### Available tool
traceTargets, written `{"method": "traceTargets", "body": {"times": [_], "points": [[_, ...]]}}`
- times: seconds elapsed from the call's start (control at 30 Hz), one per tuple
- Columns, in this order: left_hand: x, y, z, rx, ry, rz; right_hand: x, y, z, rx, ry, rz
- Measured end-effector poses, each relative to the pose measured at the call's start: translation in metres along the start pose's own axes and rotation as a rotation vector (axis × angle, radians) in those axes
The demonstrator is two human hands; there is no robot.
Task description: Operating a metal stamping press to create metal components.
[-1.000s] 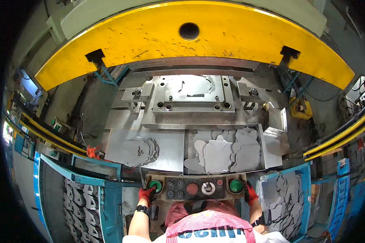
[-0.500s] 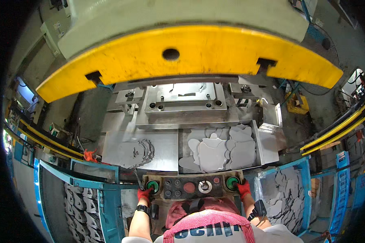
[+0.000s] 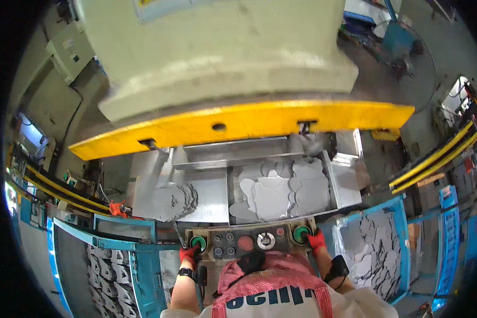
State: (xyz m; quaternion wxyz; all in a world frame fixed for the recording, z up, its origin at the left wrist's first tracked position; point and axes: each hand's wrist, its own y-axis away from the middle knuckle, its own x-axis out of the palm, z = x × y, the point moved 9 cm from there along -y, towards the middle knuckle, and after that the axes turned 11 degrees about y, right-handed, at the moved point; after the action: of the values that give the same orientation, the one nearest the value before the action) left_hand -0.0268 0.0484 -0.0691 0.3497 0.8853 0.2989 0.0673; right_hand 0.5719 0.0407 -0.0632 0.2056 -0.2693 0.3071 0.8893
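My left hand (image 3: pixel 188 255), in a red glove, rests on the green button (image 3: pixel 198 243) at the left end of a dark control panel (image 3: pixel 229 238). On the panel's right end, my right hand (image 3: pixel 317 241), gloved in red too, reaches onto the other green button (image 3: pixel 301 234). Both hands are open, fingers stretched over the buttons, and hold nothing. Between them sit a red button (image 3: pixel 245 243), a selector switch (image 3: pixel 265 241) and several small black knobs. Beyond the panel, the yellow-faced ram (image 3: pixel 259 117) of a press hangs low, hiding most of the die (image 3: pixel 238 151) beneath.
Flat grey metal blanks (image 3: pixel 270 196) lie in a tray before the die. A stack of cut metal parts (image 3: pixel 175 201) is on the metal plate to its left. Blue-framed bins hold formed parts (image 3: pixel 111 281) at left and grey pieces (image 3: pixel 376 254) at right. Yellow rails (image 3: pixel 432 159) flank the press.
The press ram has come down and now covers the die's upper face, which showed before. My hands stay on the two green buttons. The view has shifted slightly.
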Motion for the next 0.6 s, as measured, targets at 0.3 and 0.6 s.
{"method": "traceTargets", "body": {"times": [0.3,0.6], "points": [[-0.038,-0.044,0.038,-0.184,0.091,0.043,-0.1,-0.019,0.053,-0.232,0.229,-0.21],[-0.039,0.049,0.011,0.125,0.194,0.002,-0.087,0.02,0.293,-1.013,1.075,-0.127]]}}
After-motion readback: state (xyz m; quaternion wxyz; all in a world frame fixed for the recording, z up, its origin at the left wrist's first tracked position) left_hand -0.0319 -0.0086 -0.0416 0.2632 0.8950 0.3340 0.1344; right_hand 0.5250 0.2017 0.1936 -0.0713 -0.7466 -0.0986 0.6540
